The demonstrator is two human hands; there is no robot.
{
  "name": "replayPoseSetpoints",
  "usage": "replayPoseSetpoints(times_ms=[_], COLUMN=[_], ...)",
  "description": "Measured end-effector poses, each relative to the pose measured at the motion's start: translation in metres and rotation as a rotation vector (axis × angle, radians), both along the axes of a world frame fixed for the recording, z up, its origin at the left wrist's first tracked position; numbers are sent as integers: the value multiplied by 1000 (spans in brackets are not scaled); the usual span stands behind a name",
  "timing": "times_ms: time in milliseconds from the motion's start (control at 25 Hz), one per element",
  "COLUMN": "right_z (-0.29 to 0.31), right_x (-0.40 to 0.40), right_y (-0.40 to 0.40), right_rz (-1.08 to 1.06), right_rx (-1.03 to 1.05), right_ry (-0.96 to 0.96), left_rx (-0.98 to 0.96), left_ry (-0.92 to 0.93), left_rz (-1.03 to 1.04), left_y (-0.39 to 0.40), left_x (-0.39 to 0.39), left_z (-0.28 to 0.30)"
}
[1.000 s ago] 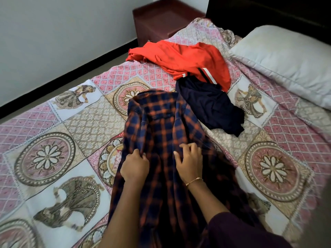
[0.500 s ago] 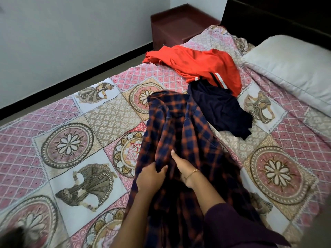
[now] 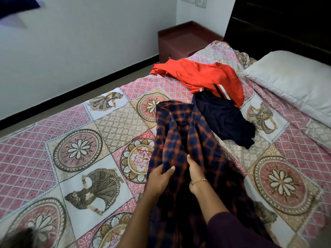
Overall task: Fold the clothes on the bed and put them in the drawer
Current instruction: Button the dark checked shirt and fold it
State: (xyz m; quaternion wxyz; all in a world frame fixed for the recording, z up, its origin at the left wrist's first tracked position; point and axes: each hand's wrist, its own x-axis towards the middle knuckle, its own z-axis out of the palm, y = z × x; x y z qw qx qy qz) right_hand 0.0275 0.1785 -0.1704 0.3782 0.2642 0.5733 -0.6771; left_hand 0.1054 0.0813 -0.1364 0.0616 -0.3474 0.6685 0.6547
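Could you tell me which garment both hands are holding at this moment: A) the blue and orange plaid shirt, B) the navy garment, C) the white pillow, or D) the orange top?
A: the left hand and right hand both grip the plaid shirt, while the orange top and navy garment lie untouched farther up the bed.

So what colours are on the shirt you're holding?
Navy blue and orange checks on the shirt, clearest in the head view.
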Motion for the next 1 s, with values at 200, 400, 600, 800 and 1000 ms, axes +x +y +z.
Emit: replayPoseSetpoints(times_ms=[200,400,600,800,1000], right_z=[6,10,-12,-9,-8], right_x=[-21,-32,-42,-18,27], right_y=[0,12,25,54,59], right_rz=[-57,132,264,630,350], right_rx=[-78,9,115,2,4], right_ry=[82,-37,-63,-97,-31], left_rx=[406,580,296,-91,338], left_ry=[18,-54,-80,-255,-106], left_rz=[103,63,387,-146,-112], left_y=[5,14,10,-15,-29], left_x=[-6,-7,-12,9,46], left_z=[-1,-2,-25,-25,-9])
